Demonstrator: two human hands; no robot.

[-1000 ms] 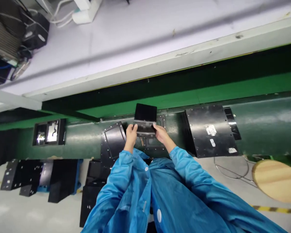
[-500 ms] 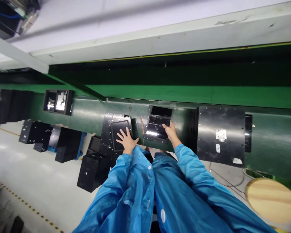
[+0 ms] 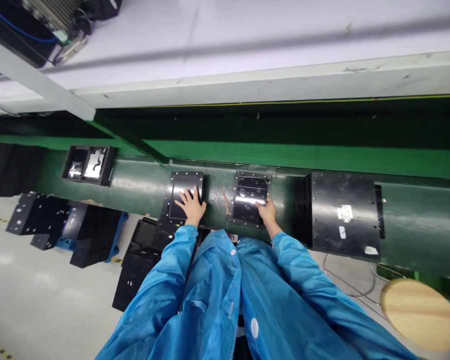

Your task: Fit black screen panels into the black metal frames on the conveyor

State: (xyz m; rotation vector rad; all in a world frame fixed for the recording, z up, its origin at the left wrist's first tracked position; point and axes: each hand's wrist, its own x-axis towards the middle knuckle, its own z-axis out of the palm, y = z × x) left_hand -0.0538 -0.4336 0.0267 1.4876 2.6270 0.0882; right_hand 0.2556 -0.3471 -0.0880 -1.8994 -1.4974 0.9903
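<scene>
My left hand (image 3: 191, 206) lies with fingers spread on a black rectangular panel (image 3: 179, 210), which has light screw points along its rim. That panel sits over the bench's near edge, above other black parts. At the right edge of a second black plate (image 3: 249, 212) with a shiny raised middle, my right hand (image 3: 267, 211) grips, thumb on top and the other fingers mostly hidden. This plate appears flat on the green bench (image 3: 142, 175). Between the two pieces lies a thin brownish strip (image 3: 225, 201), with small thin items too fine to name beside it.
On the right stands a large black box (image 3: 343, 210) with torn white labels. Below it is a round wooden stool (image 3: 422, 315). An open black case (image 3: 89, 164) lies on the bench's left. Black boxes (image 3: 97, 227) stand on the floor, and a white shelf (image 3: 247, 85) overhangs the bench.
The left panel has shifted away from me and straightened under my spread hand. The right plate, earlier tilted, now looks flatter, with my right hand still at its edge. The view has also shifted.
</scene>
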